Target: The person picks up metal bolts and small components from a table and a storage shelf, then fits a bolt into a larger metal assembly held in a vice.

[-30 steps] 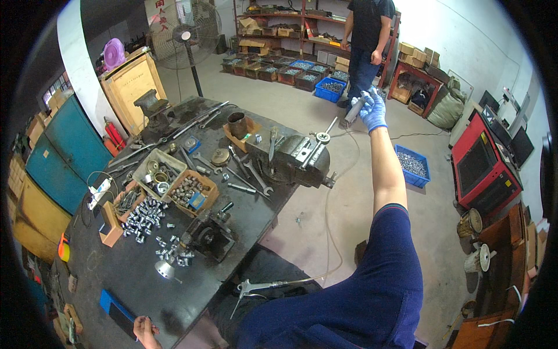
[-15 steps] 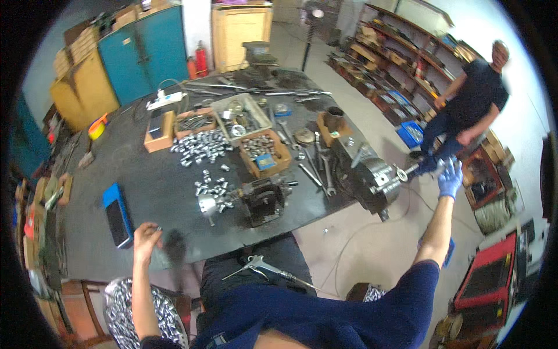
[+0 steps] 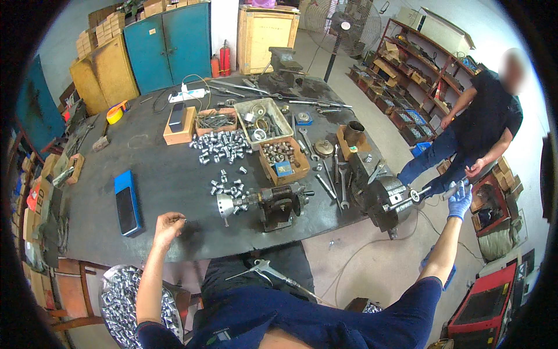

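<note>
My bare left hand (image 3: 168, 228) hovers over the near left of the workbench, fingers pinched together. A tiny shiny bit shows at its fingertips, too small to name. Reaching out to the far right is my right hand (image 3: 460, 202) in a blue glove, its fingers curled around a short grey rod-like piece (image 3: 450, 192). Left of that hand stands a dark round chuck (image 3: 388, 200), with a ring-shaped tool with bar handles (image 3: 415, 196) in front of it. A smaller fixture with a silver round head (image 3: 225, 206) sits on the bench between my hands.
Loose silver metal fittings (image 3: 221, 145) lie behind the fixture, beside a cardboard box of small parts (image 3: 283, 160). A blue box-like case (image 3: 127, 203) lies at left. An air blow gun (image 3: 264, 269) rests on my lap. Another person (image 3: 485, 116) stands at right, one hand near my glove.
My view has shifted, so the bench appears lower and further right. The left hand stays pinched, and the right stays stretched out. The other person's hand now appears closer to my glove.
</note>
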Demonstrator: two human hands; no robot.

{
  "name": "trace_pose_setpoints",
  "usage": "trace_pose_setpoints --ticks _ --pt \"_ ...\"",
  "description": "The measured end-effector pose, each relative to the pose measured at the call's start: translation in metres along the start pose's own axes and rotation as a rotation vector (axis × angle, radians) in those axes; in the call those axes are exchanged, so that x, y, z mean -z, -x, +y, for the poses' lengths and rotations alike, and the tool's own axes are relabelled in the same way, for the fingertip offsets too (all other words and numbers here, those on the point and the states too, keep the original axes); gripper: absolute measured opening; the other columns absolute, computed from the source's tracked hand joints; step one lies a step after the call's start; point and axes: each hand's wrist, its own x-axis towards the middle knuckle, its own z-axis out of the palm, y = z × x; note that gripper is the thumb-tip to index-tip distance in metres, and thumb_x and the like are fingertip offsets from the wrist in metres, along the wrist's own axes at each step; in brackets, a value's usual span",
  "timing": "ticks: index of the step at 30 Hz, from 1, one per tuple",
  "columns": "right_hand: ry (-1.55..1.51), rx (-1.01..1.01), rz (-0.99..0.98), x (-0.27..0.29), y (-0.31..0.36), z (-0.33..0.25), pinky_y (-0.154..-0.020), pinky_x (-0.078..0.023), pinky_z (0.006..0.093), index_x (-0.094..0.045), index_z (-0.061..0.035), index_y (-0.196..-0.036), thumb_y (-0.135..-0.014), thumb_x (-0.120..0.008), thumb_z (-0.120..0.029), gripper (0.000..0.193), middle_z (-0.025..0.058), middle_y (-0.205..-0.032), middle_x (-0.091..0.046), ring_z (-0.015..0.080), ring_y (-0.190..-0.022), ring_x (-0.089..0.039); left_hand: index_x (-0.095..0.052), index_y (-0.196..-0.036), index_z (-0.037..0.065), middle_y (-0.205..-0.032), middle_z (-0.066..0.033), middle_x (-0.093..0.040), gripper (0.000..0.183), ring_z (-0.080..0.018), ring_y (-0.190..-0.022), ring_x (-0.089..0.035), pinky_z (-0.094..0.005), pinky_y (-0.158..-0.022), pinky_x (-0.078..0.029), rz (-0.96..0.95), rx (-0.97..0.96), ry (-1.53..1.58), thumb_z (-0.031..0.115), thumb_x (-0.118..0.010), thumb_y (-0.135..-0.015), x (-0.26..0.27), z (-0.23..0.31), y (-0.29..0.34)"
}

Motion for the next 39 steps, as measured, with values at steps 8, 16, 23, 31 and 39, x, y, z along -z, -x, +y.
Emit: trace_pose_setpoints --ticks 8,16,23,31,39 --pt "0.003 -0.025 0.016 -0.003 -0.003 0.004 -0.083 -0.047 0.0458 -0.058 -0.0042 -0.102 -0.083 -0.060 -0.031 0.032 0.0105 -0.097 -0.060 0.0286 -0.092 -0.056 -0.062 -0.090 -0.005 -0.069 -0.0032 -0.060 0.020 -0.0067 -0.049 -0.048 -0.0194 -0.043 -0.039 0.011 0.039 -0.061 0.009 -0.060 -0.075 -0.004 -0.001 0.003" --pt "0.004 -0.036 0.006 -0.012 0.004 0.008 -0.084 -0.047 0.0444 -0.054 -0.0002 -0.108 -0.081 -0.062 -0.034 0.044 0.0118 -0.102 -0.059 0.0305 -0.094 -0.055 -0.062 -0.089 -0.006 -0.066 -0.0034 -0.059 0.021 -0.0071 -0.048 -0.048 -0.0195 -0.043 -0.039 -0.010 0.039 -0.104 0.008 -0.058 -0.074 -0.004 -0.002 0.005" --pt "-0.007 -0.082 -0.112 -0.022 0.004 0.001 -0.085 -0.047 0.0442 -0.053 0.0010 -0.110 -0.081 -0.062 -0.035 0.047 0.0121 -0.103 -0.058 0.0312 -0.095 -0.054 -0.060 -0.088 -0.009 -0.067 -0.0067 -0.058 0.021 -0.0097 -0.048 -0.050 -0.0209 -0.043 -0.040 -0.050 0.014 -0.058 0.006 -0.056 -0.074 -0.012 0.006 0.006" --pt "-0.184 -0.234 -0.267 -0.091 0.037 0.010 -0.092 -0.043 0.0444 -0.046 0.0080 -0.117 -0.080 -0.062 -0.030 0.056 0.0243 -0.118 -0.048 0.0346 -0.103 -0.050 -0.059 -0.092 -0.010 -0.067 -0.0081 -0.058 0.021 -0.0115 -0.046 -0.052 -0.0229 -0.041 -0.042 -0.100 0.008 0.017 0.003 -0.055 -0.076 -0.011 0.003 0.001" --pt "0.416 -0.218 -0.868 -0.120 0.220 0.092 -0.072 -0.048 0.0361 -0.052 0.0046 -0.113 -0.087 -0.044 -0.049 0.060 0.0165 -0.102 -0.059 0.0252 -0.085 -0.059 -0.055 -0.096 -0.008 -0.068 -0.0088 -0.058 0.025 -0.0169 -0.054 -0.057 -0.0287 -0.054 -0.048 -0.156 -0.076 0.273 0.005 -0.064 -0.077 -0.026 0.028 0.025"
